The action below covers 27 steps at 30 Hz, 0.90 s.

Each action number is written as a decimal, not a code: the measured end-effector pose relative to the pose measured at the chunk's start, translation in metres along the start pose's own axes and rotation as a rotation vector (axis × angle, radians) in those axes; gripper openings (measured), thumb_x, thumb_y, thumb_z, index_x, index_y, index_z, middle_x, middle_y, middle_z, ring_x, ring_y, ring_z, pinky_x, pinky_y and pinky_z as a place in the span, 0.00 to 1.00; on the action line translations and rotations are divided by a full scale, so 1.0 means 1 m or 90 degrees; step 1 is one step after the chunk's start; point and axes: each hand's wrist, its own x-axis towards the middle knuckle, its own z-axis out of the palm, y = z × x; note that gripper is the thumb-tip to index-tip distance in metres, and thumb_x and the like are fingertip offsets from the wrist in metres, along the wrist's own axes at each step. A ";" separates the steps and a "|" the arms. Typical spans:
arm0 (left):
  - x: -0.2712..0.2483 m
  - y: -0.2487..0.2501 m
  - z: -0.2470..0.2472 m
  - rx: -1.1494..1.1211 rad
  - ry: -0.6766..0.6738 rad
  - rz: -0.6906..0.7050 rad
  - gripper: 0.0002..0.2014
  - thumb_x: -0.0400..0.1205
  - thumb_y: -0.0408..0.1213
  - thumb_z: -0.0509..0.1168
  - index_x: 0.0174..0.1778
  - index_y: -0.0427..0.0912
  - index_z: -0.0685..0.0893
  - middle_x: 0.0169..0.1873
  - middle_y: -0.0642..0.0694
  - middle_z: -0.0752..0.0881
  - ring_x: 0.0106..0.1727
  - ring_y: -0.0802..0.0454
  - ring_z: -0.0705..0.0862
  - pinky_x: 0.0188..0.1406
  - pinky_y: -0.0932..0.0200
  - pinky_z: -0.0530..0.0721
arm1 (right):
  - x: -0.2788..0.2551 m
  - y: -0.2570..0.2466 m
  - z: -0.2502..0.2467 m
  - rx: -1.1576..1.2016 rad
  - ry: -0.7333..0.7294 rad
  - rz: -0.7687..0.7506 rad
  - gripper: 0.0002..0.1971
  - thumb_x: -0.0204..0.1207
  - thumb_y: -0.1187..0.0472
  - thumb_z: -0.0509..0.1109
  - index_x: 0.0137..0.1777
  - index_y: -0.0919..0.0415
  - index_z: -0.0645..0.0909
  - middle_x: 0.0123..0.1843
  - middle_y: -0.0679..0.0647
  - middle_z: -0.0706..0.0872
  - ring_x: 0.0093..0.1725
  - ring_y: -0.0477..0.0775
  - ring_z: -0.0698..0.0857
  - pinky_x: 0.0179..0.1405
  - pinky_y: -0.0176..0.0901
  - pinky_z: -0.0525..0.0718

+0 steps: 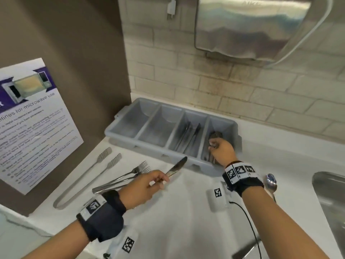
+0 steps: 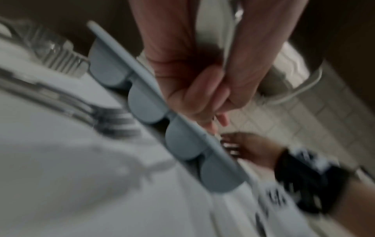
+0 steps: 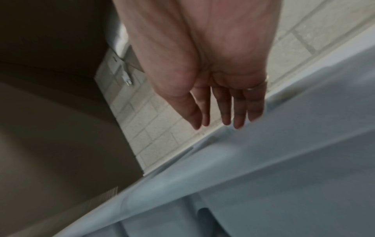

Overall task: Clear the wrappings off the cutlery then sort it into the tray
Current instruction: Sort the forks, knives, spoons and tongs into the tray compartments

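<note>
My left hand (image 1: 158, 181) pinches a table knife (image 1: 177, 167) by its handle, blade pointing up toward the front rim of the grey four-compartment tray (image 1: 119, 128). The third compartment holds knives (image 1: 188, 136); the two on the left look empty. My right hand (image 1: 220, 148) hovers over the rightmost compartment, just above spoons (image 1: 214, 136) lying inside. In the right wrist view the right hand (image 3: 219, 109) has straight fingers and holds nothing above the tray (image 3: 263, 160). The blurred left wrist view shows my left hand (image 2: 209, 102) curled beside the tray (image 2: 146, 102).
Forks (image 1: 138, 171) and long tongs (image 1: 87, 176) lie on the white counter left of my left hand. A spoon (image 1: 270, 182) lies by the steel sink (image 1: 328, 202) at the right. A white tagged device (image 1: 217, 197) with a black cable sits near my right wrist.
</note>
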 end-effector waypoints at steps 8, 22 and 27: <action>0.096 0.013 -0.101 0.166 0.091 -0.015 0.20 0.82 0.23 0.55 0.69 0.37 0.76 0.69 0.38 0.79 0.67 0.44 0.79 0.72 0.47 0.76 | -0.114 0.004 0.012 0.044 0.133 -0.054 0.09 0.74 0.72 0.67 0.49 0.62 0.86 0.48 0.51 0.83 0.48 0.46 0.77 0.52 0.31 0.70; 0.202 -0.012 -0.051 0.422 -0.027 -0.046 0.15 0.81 0.27 0.57 0.61 0.27 0.81 0.64 0.28 0.81 0.65 0.32 0.79 0.64 0.48 0.77 | -0.220 0.054 0.056 -0.277 0.163 0.498 0.32 0.72 0.50 0.68 0.75 0.55 0.62 0.82 0.64 0.55 0.79 0.70 0.55 0.76 0.68 0.58; 0.158 -0.019 -0.065 0.331 0.118 0.190 0.19 0.77 0.26 0.62 0.64 0.39 0.82 0.68 0.35 0.79 0.69 0.34 0.74 0.74 0.45 0.70 | -0.213 0.067 0.052 -0.305 0.176 0.600 0.28 0.74 0.46 0.64 0.71 0.60 0.67 0.67 0.64 0.76 0.66 0.66 0.73 0.64 0.59 0.72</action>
